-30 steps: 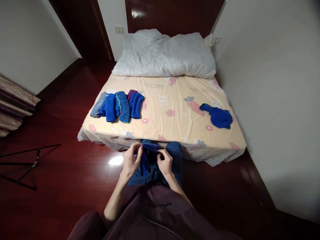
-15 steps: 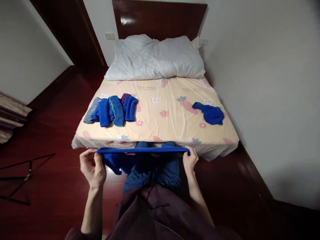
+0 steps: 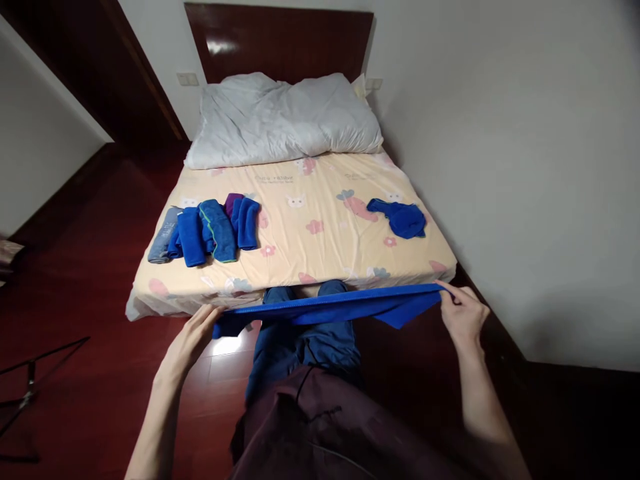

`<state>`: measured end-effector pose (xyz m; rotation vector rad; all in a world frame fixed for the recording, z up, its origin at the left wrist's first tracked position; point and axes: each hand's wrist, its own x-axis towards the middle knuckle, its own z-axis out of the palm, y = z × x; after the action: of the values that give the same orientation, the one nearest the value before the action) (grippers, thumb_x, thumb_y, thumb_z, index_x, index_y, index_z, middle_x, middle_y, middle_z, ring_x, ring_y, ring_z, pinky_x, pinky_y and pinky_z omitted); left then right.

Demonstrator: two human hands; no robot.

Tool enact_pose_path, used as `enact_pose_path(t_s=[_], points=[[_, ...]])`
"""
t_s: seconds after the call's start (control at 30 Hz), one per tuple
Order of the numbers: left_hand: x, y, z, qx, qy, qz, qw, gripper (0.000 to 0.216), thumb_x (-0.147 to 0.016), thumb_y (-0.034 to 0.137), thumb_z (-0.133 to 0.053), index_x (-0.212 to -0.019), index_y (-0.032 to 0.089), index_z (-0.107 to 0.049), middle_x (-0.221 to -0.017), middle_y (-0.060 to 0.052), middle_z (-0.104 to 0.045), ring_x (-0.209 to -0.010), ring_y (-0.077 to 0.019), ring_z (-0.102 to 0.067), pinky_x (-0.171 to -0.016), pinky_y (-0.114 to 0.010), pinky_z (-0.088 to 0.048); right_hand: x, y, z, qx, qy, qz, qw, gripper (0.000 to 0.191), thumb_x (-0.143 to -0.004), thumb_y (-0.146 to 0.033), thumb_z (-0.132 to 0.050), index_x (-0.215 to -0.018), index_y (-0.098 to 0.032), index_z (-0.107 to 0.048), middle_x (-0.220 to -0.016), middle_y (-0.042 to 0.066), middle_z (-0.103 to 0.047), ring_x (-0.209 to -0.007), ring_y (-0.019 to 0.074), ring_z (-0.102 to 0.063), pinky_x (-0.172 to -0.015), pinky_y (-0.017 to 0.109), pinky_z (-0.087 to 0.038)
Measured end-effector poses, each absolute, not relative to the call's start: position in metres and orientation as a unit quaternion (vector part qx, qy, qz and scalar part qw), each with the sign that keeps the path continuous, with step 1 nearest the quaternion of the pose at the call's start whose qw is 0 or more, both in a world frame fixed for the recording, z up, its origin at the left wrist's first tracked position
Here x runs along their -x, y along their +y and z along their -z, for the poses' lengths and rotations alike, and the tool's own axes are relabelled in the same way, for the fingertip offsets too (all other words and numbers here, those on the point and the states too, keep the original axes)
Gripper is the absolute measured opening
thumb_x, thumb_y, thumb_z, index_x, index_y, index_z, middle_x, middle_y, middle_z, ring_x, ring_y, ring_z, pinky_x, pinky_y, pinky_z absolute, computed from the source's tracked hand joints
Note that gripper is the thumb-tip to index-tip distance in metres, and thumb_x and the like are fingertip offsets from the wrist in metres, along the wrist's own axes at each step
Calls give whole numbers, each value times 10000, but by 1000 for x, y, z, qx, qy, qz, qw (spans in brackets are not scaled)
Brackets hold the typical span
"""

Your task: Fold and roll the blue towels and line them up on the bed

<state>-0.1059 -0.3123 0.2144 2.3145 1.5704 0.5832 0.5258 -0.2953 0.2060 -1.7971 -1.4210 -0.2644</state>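
A blue towel [image 3: 320,309] is stretched in the air between my two hands, in front of the bed's near edge. My left hand [image 3: 193,337] pinches its left end, fingers closed over the top edge. At the other end, my right hand [image 3: 463,313] grips the corner between thumb and fingers. The towel's lower part hangs down before my legs. On the left of the bed lie several rolled towels [image 3: 217,230], blue, grey and purple. A crumpled blue cloth [image 3: 405,219] rests on the bed's right side.
The bed [image 3: 320,257] has a patterned yellow sheet, with a pale folded quilt [image 3: 290,123] near the dark headboard [image 3: 280,43]. Thin black stand legs [image 3: 30,393] are on the floor at left. A white wall [image 3: 525,167] runs along the right.
My hands have spread wider apart, the right one moving right and slightly up, and the towel is drawn out longer. The view has shifted, so the bed sits further left.
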Motion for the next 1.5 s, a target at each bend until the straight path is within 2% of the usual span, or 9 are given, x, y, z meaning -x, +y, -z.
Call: enact_pose_path(t_s=[0.13,0.3,0.57,0.77,0.9,1.0,1.17,1.33,1.5], points=[[92,-271,-192,-781,573,-226,103,410,-962,127,-349,-1210,232,-657,-1111,-90,-660,-1024,-203,-666,-922,-309,-527,-542,-274,-231,724,-579,40,373,326,-863,-343,-627,-997,-161,-863,-689,64,-677,-570,161,-571,-661,288,-508],[79,-211,-203,-712,631,-307,14,259,-1026,344,-466,-1026,181,-668,-991,-94,-670,-825,-197,-653,-750,-286,-496,-555,-224,-252,750,-520,-77,401,310,-812,-349,-709,-1007,-146,-837,-482,10,-609,-460,178,-597,-546,280,-539],[107,-193,-273,-834,468,-289,48,257,-1013,347,-525,-1033,223,-749,-1018,-53,-735,-885,-169,-688,-796,-254,-520,-566,-196,-257,664,-441,-133,589,196,-707,-273,-770,-874,-171,-788,-812,99,-785,-775,272,-788,-629,322,-677],[119,-221,-233,-793,514,-310,-105,386,-1021,188,-376,-1114,210,-750,-1079,-106,-738,-953,-226,-667,-913,-369,-528,-580,-247,-204,651,-503,-182,539,278,-703,-389,-808,-881,-175,-804,-976,105,-812,-946,303,-798,-934,398,-663],[114,-247,-216,-752,596,-258,-113,337,-1037,307,-416,-1066,216,-740,-908,-89,-749,-834,-236,-681,-688,-314,-506,-596,-278,-193,661,-481,-288,498,412,-672,-482,-877,-911,-151,-816,-842,119,-805,-796,310,-807,-860,428,-687],[118,-261,-221,-730,648,-206,-66,345,-1011,399,-436,-1013,264,-753,-956,-71,-784,-727,-229,-704,-510,-289,-406,-615,-292,-204,669,-456,-371,454,482,-628,-557,-921,-915,-182,-827,-781,122,-794,-726,340,-797,-752,464,-704],[123,-241,-246,-731,642,-168,160,347,-908,474,-473,-937,288,-765,-801,-38,-776,-577,-224,-697,-567,-324,-557,-639,-284,-227,707,-408,-406,411,551,-503,-557,-991,-868,-177,-830,-720,141,-773,-670,365,-782,-706,476,-707],[97,-171,-258,-671,652,-96,339,352,-834,459,-574,-982,203,-766,-693,-55,-747,-544,-248,-720,-483,-297,-560,-643,-228,-226,696,-401,-389,451,424,-554,-382,-1013,-794,-111,-791,-759,175,-776,-712,321,-791,-683,335,-696],[55,-79,-259,-630,682,-143,344,267,-885,276,-608,-1042,107,-742,-757,-95,-762,-665,-233,-755,-673,-333,-631,-634,-139,-228,715,-360,-349,488,225,-659,-106,-939,-729,-91,-726,-635,111,-734,-593,207,-744,-609,246,-648]])
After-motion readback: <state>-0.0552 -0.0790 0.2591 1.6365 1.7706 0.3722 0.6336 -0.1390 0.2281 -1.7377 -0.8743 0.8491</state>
